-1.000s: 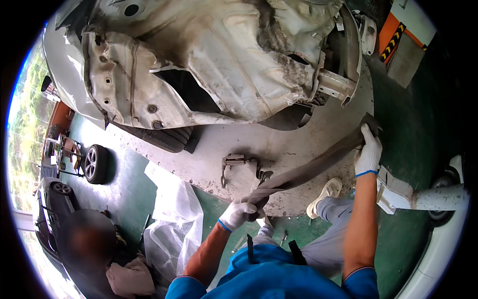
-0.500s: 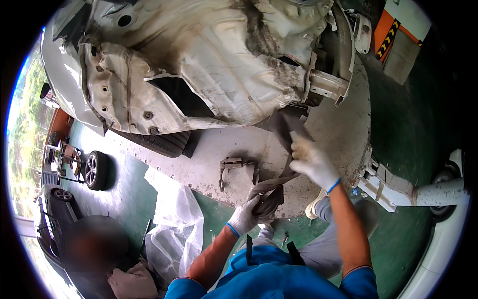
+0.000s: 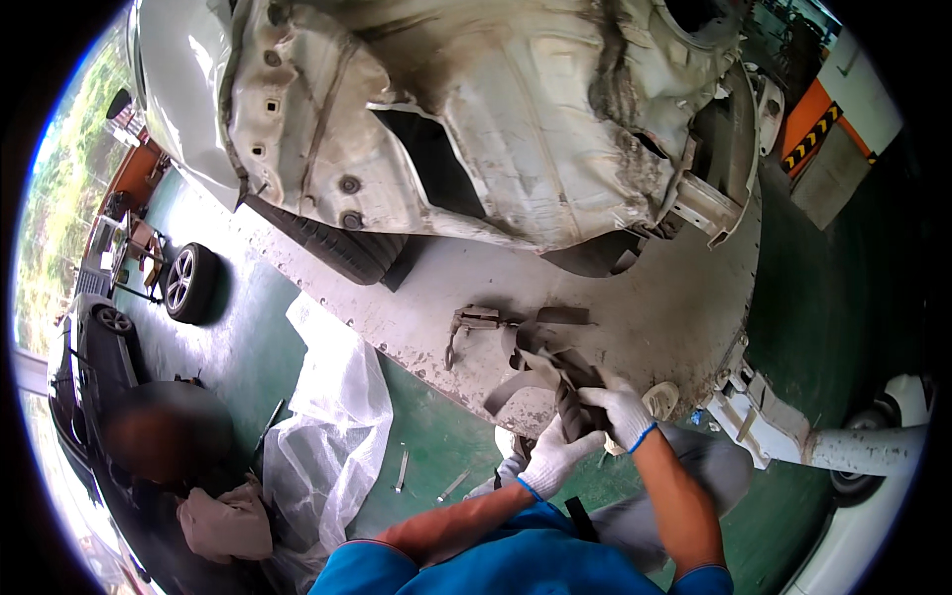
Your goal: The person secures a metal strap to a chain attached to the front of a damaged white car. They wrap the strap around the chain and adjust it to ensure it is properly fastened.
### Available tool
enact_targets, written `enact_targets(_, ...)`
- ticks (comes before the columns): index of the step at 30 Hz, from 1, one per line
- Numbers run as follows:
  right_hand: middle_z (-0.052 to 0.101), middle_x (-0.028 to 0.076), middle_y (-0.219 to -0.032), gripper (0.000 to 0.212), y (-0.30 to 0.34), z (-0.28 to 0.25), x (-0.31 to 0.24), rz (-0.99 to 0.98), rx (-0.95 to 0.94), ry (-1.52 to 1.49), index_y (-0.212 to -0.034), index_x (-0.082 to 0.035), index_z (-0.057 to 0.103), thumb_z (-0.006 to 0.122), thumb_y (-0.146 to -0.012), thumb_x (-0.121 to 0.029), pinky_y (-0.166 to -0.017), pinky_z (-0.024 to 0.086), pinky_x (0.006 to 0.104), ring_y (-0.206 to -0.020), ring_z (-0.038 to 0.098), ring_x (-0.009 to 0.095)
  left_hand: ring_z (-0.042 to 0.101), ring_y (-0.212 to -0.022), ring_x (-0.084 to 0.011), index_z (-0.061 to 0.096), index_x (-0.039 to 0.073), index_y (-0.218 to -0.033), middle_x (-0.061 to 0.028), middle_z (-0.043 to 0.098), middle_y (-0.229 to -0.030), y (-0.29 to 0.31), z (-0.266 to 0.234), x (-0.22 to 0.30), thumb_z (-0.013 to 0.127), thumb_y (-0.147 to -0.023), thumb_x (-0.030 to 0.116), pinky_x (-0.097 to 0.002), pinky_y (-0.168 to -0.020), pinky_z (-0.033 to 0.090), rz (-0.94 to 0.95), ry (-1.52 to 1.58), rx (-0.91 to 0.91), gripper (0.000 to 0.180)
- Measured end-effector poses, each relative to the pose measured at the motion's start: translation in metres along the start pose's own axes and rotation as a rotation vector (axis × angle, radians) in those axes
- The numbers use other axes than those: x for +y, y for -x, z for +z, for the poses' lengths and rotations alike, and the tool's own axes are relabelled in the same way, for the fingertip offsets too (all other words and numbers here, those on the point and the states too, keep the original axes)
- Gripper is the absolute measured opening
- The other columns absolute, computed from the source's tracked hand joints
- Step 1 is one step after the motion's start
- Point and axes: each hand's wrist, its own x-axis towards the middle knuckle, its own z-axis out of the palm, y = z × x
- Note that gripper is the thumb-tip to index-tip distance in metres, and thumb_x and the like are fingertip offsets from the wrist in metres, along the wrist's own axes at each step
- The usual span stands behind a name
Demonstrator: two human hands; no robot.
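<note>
Both my hands wear white knitted gloves and are close together over the near edge of a pale metal platform (image 3: pixel 684 288). A long, flat, grey-brown webbing strap (image 3: pixel 567 387) lies gathered in folds between them. My left hand (image 3: pixel 563 456) is closed round the lower end of the bundle. On its right side, my right hand (image 3: pixel 617 409) grips the folds too. Loose loops of the strap hang over the platform beyond my fingers. Just past them lies a metal clamp (image 3: pixel 480 317). Ahead stands a dented, dirty white car body (image 3: pixel 516 139) with its panels stripped.
A clear plastic sheet (image 3: pixel 332 426) covers the green floor at left, near a person's blurred head (image 3: pixel 164 436). A loose wheel (image 3: pixel 188 283) stands farther left. At right, a white metal arm (image 3: pixel 773 412) juts from the platform. Small tools lie on the floor near my feet.
My right hand has come back from beside the car body toward my left, drawing the strap in. The strap is now bunched between both hands. My view has shifted slightly.
</note>
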Motion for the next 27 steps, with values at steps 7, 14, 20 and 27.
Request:
enact_targets(7, 0.070, 0.013, -0.122, 0.063, 0.030, 0.005, -0.046, -0.223, 0.214, 0.019, -0.143, 0.007, 0.056, 0.065, -0.081, 0.000, -0.098, 0.051, 0.0317, -0.110, 0.066, 0.022, 0.053, -0.139, -0.0314, 0.058, 0.007, -0.142, -0.0123, 0.063, -0.144, -0.014, -0.054, 0.017, 0.076, -0.092, 0.034, -0.0526, -0.125, 0.029, 0.001, 0.695, -0.240, 0.060)
enact_targets(14, 0.072, 0.019, -0.113, 0.071, 0.052, 0.006, -0.086, -0.239, 0.339, -0.018, -0.143, 0.012, 0.053, 0.062, -0.074, 0.001, -0.065, 0.050, 0.0270, -0.079, 0.066, 0.018, 0.059, -0.129, -0.0382, 0.056, 0.001, -0.139, -0.0198, 0.068, -0.127, -0.013, -0.039, 0.039, 0.077, -0.091, 0.039, -0.0607, -0.123, 0.030, -0.017, 0.723, -0.426, 0.065)
enact_targets(20, 0.073, 0.015, -0.102, 0.076, 0.036, -0.066, -0.078, -0.166, 0.512, 0.006, -0.149, 0.008, 0.049, 0.059, -0.073, 0.003, -0.059, 0.047, 0.0251, -0.073, 0.064, 0.014, 0.056, -0.132, -0.0345, 0.061, 0.004, -0.134, -0.0127, 0.066, -0.129, -0.036, -0.079, 0.069, 0.082, -0.084, 0.034, -0.0550, -0.118, 0.038, 0.202, 0.679, -0.370, 0.062)
enact_targets(27, 0.070, 0.016, -0.116, 0.074, 0.012, -0.073, -0.092, -0.311, 0.374, 0.157, -0.146, 0.009, 0.053, 0.060, -0.073, 0.000, -0.083, 0.054, 0.0276, -0.091, 0.069, 0.020, 0.064, -0.119, -0.0365, 0.061, 0.005, -0.128, -0.0169, 0.067, -0.126, -0.058, -0.154, -0.042, 0.070, -0.099, 0.036, -0.0540, -0.107, 0.050, -0.199, 0.749, 0.027, 0.043)
